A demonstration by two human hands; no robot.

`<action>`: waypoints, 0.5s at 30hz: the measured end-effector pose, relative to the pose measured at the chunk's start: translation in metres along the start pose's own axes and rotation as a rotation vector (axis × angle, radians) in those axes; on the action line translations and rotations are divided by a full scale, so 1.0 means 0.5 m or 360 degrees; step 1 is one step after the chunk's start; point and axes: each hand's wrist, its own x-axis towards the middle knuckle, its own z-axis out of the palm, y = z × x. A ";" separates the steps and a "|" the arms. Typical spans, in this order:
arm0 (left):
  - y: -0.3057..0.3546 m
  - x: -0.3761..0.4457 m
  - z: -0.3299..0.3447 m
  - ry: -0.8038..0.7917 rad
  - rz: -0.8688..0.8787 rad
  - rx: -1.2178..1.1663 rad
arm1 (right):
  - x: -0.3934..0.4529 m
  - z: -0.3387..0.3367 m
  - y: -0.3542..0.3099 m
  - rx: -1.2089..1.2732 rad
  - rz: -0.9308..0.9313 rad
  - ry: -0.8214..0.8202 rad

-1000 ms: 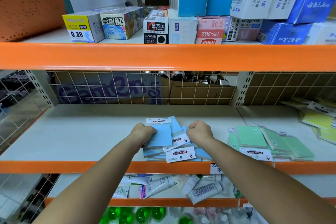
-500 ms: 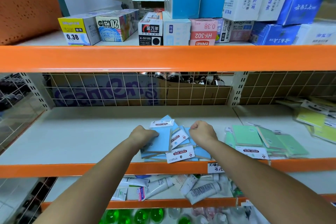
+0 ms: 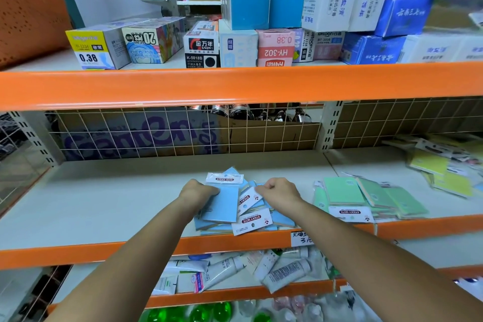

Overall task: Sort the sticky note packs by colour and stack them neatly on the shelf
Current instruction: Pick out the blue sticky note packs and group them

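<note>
The left hand (image 3: 197,192) is gripping the left edge of the top blue pack (image 3: 222,202), fingers curled round it. The right hand (image 3: 278,192) is pinching a white header card (image 3: 249,197) in the same loose blue pile (image 3: 282,219), at the shelf's (image 3: 104,191) near edge. I cannot count those overlapping packs. Right of them about four green packs (image 3: 366,196) are lying, and farther right several yellow packs (image 3: 431,167).

Blue sticky note packs (image 3: 222,206) in messy overlapping pile at shelf (image 3: 104,198) front; green packs (image 3: 366,196) fanned just right.
</note>
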 end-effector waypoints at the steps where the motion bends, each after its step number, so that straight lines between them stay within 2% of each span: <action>1: -0.001 0.001 0.000 0.0001 0.0004 -0.0062 | 0.001 0.000 0.000 0.0019 -0.0016 -0.0036; 7: -0.010 0.013 -0.008 0.0125 -0.0009 -0.0231 | 0.005 0.004 -0.001 0.0001 0.0064 -0.0042; 12: -0.004 0.019 0.007 0.0044 -0.0031 -0.0244 | -0.001 -0.018 -0.009 -0.0201 0.0132 -0.0017; 15: -0.008 0.034 0.019 0.0042 -0.0068 -0.0126 | -0.002 -0.026 -0.001 -0.0365 0.0186 -0.0009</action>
